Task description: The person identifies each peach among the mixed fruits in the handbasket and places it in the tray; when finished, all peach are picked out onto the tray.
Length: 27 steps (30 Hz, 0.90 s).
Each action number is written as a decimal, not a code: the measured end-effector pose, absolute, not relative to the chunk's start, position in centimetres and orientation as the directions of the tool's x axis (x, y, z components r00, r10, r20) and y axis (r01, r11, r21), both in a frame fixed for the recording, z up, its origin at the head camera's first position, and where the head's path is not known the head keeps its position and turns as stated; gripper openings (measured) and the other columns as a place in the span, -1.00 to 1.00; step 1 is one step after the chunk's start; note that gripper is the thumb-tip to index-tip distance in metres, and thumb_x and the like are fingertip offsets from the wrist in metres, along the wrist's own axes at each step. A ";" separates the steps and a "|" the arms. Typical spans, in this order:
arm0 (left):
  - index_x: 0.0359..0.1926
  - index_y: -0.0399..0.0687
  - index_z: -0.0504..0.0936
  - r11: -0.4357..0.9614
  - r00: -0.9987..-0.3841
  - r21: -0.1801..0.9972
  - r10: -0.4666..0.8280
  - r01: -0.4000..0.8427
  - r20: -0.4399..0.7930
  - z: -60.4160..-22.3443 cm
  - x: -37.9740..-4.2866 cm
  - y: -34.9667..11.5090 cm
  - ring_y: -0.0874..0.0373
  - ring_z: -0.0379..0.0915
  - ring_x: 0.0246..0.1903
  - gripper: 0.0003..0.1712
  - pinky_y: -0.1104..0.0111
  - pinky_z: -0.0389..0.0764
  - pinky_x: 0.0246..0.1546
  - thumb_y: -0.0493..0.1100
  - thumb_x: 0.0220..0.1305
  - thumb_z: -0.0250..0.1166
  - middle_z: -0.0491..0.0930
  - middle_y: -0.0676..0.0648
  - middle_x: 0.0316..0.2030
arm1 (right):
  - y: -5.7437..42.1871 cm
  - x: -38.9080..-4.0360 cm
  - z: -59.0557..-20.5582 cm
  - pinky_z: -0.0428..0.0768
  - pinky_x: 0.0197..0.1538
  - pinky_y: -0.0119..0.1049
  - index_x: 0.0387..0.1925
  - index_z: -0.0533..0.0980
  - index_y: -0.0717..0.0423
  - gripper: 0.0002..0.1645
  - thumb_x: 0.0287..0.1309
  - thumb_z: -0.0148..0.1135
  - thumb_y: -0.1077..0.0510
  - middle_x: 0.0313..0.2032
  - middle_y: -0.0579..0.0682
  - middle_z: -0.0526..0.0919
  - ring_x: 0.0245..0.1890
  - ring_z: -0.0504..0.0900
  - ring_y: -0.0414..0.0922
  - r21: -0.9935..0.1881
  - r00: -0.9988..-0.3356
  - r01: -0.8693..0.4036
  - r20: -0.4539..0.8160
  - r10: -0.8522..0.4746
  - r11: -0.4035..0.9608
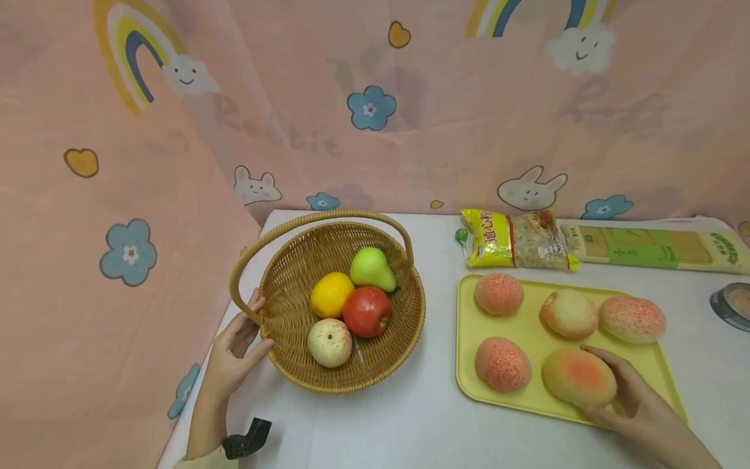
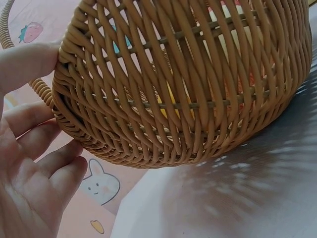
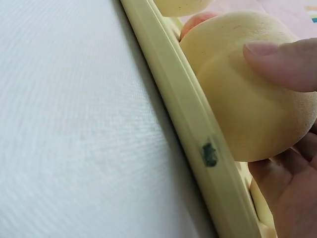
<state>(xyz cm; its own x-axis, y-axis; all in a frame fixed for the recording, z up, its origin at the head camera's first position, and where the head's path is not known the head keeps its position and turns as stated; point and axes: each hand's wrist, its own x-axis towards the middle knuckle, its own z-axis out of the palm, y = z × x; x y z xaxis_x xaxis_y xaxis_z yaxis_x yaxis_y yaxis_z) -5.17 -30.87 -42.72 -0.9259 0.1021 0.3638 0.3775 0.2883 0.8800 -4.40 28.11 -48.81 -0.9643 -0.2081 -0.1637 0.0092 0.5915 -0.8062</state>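
Note:
My left hand holds the left rim of a wicker basket at the foot of its arched handle, as the thumb and fingers in the left wrist view show. Inside the basket lie a yellow lemon-like fruit, a green pear, a red apple and a pale peach. Over the yellow tray, my right hand grips a yellow peach with a red blush, thumb on its near side. Several other peach-like fruits sit on that tray.
Behind the tray lie a yellow snack bag, a green-wrapped lollipop and a long flat noodle packet. A round dark-rimmed tin stands at the right edge. Patterned pink cloth hangs behind the white table.

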 end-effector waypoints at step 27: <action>0.33 -0.42 0.22 0.287 -0.933 0.888 0.092 0.360 0.349 -42.6 -5.2 -30.8 0.26 0.06 0.40 -0.23 0.54 0.22 0.31 -0.60 0.05 0.22 -0.02 -0.25 0.45 | 20.9 -6.1 -39.5 0.22 0.21 -0.77 0.41 0.06 0.20 0.11 -0.18 0.35 0.56 0.41 -0.03 0.18 0.36 0.14 -0.48 -0.853 -0.866 -0.381 0.195 -0.460 0.357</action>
